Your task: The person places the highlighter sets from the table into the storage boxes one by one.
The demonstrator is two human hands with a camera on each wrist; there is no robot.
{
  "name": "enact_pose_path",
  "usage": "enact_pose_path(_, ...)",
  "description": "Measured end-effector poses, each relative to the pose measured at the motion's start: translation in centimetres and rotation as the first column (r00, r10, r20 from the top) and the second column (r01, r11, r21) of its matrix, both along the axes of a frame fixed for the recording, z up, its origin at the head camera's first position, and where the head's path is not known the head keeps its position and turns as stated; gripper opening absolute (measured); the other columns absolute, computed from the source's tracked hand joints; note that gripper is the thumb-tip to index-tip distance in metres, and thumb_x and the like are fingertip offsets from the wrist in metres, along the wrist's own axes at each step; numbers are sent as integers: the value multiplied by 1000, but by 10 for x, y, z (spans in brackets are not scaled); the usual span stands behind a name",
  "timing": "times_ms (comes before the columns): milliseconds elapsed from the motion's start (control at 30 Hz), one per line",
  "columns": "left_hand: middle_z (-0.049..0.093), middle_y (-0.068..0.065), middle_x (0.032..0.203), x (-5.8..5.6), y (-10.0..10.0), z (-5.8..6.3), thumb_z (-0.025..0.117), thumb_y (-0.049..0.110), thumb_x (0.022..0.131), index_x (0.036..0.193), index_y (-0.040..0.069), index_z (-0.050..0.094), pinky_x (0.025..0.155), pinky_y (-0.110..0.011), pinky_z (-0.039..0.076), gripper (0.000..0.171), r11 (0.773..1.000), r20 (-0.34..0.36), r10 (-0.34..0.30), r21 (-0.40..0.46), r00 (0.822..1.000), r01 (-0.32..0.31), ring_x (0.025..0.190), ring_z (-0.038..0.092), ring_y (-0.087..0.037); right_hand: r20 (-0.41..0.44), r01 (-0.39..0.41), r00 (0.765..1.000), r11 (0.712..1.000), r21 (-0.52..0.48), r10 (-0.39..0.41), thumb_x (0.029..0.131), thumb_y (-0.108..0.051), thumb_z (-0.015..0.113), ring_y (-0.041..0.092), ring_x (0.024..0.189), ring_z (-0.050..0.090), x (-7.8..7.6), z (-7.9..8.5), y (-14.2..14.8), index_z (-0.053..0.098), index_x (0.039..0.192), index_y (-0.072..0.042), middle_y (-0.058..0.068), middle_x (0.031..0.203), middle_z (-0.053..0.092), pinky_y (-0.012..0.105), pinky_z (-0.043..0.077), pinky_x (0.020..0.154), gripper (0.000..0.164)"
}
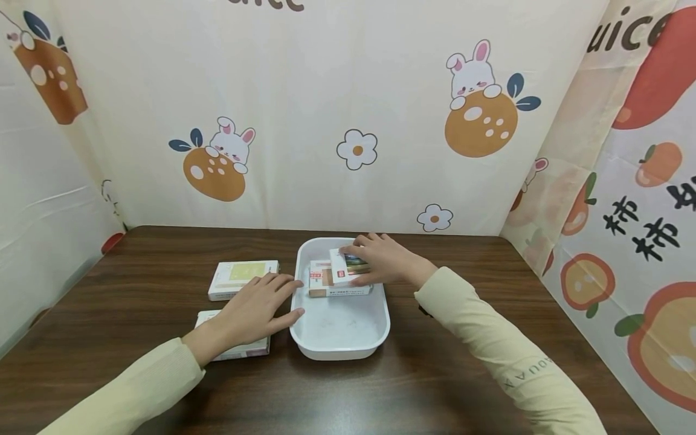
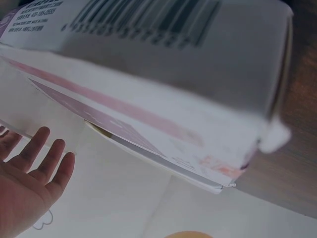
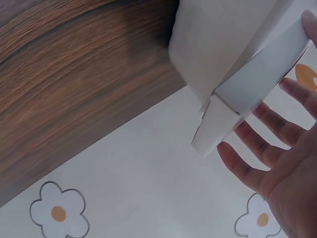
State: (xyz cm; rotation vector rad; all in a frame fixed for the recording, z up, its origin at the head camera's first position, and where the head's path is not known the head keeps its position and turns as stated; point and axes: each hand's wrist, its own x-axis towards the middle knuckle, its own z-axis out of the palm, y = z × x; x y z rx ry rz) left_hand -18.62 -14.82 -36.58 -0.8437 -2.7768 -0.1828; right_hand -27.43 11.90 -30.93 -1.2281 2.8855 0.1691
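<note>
White tray point(image 1: 341, 354): carries the lower box point(image 1: 340, 292).
Left hand point(image 1: 260, 306): relaxed at the tray's left rim, holding nothing.
Right hand point(image 1: 385, 260): pinching the upper box point(image 1: 338, 266) by opposite edges.
Upper box: above the lower; light, stiff, crushable card, I'd judge; I'd grip edges.

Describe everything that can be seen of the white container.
The white container looks plastic: a rounded, open-topped rectangle with a rim. It stands on the table. A lower box lies in its far half, beneath a held upper box; its near floor is bare. The left hand is at its left rim; contact is unclear.
</note>
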Motion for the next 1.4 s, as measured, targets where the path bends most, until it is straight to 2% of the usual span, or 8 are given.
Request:
enact_pose_path(367, 54, -4, 125, -1, 0, 0, 41, 59, 88, 128, 18, 52, 91, -46, 42, 58, 1000, 10, 2, -8, 1000, -2, 116, 50, -25, 0, 12, 1000, 999, 41, -12, 75, -64, 59, 21, 114, 46, -4, -5, -22, 43, 136, -28, 2, 125, 51, 43, 38, 98, 72)
enact_pose_path(667, 54, -4, 124, 0, 0, -1, 44, 56, 88, 127, 17, 51, 90, -46, 42, 55, 1000, 3, -3, -1, 1000, 3, 115, 50, -26, 4, 17, 1000, 998, 52, -17, 75, -64, 59, 23, 115, 46, -7, -7, -33, 43, 136, -27, 3, 127, 51, 43, 38, 99, 73)
enact_pose_path(900, 54, -4, 124, -1, -1, -2, 42, 57, 89, 127, 18, 51, 90, -45, 42, 56, 1000, -12, -10, 0, 1000, 10, 114, 50, -25, -2, 28, 1000, 999, 45, -27, 75, -64, 59, 24, 116, 46, -8, -5, -38, 43, 135, -26, 5, 128, 51, 44, 38, 99, 73)
enact_pose_path(1133, 54, -3, 123, -1, -1, -1, 44, 55, 88, 127, 17, 51, 89, -45, 43, 55, 1000, -14, -11, 3, 1000, 11, 114, 51, -26, 18, 32, 999, 999, 42, -32, 75, -62, 60, 25, 111, 49, -10, -11, -40, 43, 136, -26, 6, 128, 52, 44, 39, 97, 72)
enact_pose_path(1400, 54, -3, 124, -1, -1, -1, 44, 55, 89, 128, 17, 51, 89, -45, 43, 55, 1000, -7, -10, 5, 1000, 10, 114, 50, -25, 42, 54, 998, 998, 31, -56, 75, -63, 60, 25, 116, 49, -14, -24, -43, 43, 136, -28, 5, 129, 51, 44, 39, 98, 73)
